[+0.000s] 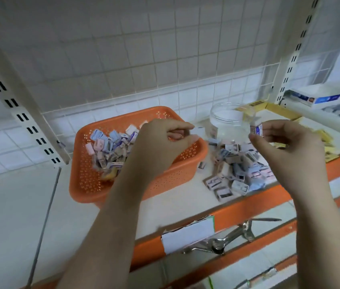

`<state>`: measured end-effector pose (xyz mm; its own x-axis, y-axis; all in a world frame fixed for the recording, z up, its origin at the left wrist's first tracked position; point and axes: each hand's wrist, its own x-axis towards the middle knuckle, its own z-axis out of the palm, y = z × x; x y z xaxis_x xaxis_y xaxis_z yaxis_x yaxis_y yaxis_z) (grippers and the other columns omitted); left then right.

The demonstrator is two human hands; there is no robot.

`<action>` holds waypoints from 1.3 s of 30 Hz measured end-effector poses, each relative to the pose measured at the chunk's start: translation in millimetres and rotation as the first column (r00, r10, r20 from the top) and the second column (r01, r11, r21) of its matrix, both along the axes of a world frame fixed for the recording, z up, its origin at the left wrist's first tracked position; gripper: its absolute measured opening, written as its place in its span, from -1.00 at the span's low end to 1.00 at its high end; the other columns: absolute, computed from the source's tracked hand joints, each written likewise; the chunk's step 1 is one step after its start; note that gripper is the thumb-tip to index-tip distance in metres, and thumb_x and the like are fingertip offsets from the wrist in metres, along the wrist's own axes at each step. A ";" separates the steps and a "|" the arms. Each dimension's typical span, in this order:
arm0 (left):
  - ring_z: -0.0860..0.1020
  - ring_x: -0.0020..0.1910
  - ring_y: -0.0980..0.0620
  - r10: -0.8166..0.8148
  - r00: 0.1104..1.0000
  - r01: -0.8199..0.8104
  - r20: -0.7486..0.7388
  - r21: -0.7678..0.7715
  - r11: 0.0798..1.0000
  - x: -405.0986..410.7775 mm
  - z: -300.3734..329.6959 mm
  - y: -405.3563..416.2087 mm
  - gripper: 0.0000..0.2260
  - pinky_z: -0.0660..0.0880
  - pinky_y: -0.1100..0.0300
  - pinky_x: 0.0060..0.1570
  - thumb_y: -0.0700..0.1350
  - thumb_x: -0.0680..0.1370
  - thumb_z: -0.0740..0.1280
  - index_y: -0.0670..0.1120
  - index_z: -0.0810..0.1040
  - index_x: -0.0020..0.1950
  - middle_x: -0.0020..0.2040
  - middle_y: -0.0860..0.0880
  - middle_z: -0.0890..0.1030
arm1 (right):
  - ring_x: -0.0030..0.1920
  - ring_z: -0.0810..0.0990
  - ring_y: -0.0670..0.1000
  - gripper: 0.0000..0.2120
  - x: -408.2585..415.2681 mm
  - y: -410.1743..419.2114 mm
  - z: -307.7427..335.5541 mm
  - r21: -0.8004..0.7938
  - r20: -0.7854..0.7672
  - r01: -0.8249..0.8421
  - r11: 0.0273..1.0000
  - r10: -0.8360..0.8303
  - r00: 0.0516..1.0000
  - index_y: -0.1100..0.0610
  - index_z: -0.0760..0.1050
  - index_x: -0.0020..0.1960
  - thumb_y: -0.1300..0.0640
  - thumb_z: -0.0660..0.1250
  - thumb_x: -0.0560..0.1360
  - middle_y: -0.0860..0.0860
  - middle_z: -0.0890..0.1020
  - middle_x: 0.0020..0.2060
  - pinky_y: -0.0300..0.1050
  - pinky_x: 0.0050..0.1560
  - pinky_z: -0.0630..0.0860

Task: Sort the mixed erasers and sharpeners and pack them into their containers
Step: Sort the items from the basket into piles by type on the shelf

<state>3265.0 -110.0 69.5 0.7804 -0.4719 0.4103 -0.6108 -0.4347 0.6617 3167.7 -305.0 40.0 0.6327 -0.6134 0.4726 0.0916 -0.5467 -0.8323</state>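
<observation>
The right hand (285, 142) pinches an eraser (257, 130) just right of the jar (227, 122); the left hand (165, 142), pinching a white piece (198, 132), is at its left.

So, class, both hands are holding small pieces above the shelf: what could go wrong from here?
1. The loose heap of small sharpeners lies near the orange shelf edge; a sweeping right hand could knock some off.
2. The clear plastic jar stands just behind both hands; the left hand might tip it.
3. The image is blurry, so pieces look alike; missorting into the orange perforated basket seems possible.
</observation>
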 end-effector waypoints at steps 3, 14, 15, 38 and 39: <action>0.52 -0.20 0.40 0.011 1.000 -0.010 0.026 -0.033 0.999 -19.0 -5.4 -19.1 -0.77 0.36 0.58 -0.15 -0.04 0.43 0.45 0.00 0.65 0.08 -0.21 0.24 0.57 | -0.21 0.57 -0.16 -0.82 -12.6 -22.4 -3.4 -0.013 -0.007 0.009 1.000 -0.009 1.000 -0.10 0.49 -0.19 0.15 0.45 0.42 -0.16 0.58 -0.27 -0.36 -0.16 0.48; 0.58 0.01 0.11 0.291 0.953 -0.286 -0.087 0.056 0.956 -54.6 -52.6 -127.7 -0.68 0.45 0.21 0.15 -0.04 0.51 0.36 -0.03 0.55 0.26 0.08 -0.01 0.64 | -0.28 0.54 -0.24 -0.88 -32.6 -123.0 -5.1 -0.059 -0.113 -0.205 0.977 0.197 0.974 0.04 0.55 -0.15 0.18 0.47 0.40 -0.15 0.58 -0.31 -0.50 -0.27 0.39; 0.58 0.03 0.09 0.319 0.942 -0.313 -0.102 0.074 0.947 -52.1 -56.6 -134.3 -0.68 0.45 0.17 0.18 -0.04 0.51 0.36 -0.03 0.55 0.25 0.09 -0.02 0.64 | -0.28 0.55 -0.25 -0.88 -33.2 -130.4 -5.4 -0.064 -0.117 -0.219 0.974 0.211 0.971 0.03 0.54 -0.16 0.19 0.47 0.40 -0.15 0.58 -0.32 -0.50 -0.27 0.39; 0.50 0.12 0.11 0.094 0.994 -0.081 -0.062 0.187 0.979 -47.5 -44.3 -176.1 -0.76 0.36 0.32 0.12 -0.10 0.55 0.30 -0.02 0.58 0.21 0.20 0.03 0.58 | -0.27 0.54 -0.29 -0.92 -58.8 -188.3 -23.0 0.029 -0.134 0.063 0.998 -0.059 0.989 0.08 0.57 -0.08 0.19 0.42 0.44 -0.15 0.59 -0.26 -0.53 -0.27 0.39; 0.51 0.15 0.09 0.068 0.996 -0.055 -0.062 0.188 0.981 -47.8 -42.9 -186.1 -0.76 0.37 0.29 0.13 -0.09 0.54 0.31 -0.01 0.58 0.20 0.19 0.03 0.58 | -0.27 0.54 -0.29 -0.92 -62.5 -195.9 -21.8 0.027 -0.139 0.078 0.997 -0.074 0.988 0.10 0.57 -0.07 0.19 0.42 0.44 -0.14 0.59 -0.26 -0.53 -0.27 0.39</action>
<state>3217.2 -296.1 26.6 0.8336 -0.4849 0.2646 -0.5350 -0.5897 0.6049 3105.3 -500.9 18.2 0.6414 -0.6757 0.3633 -0.0659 -0.5204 -0.8514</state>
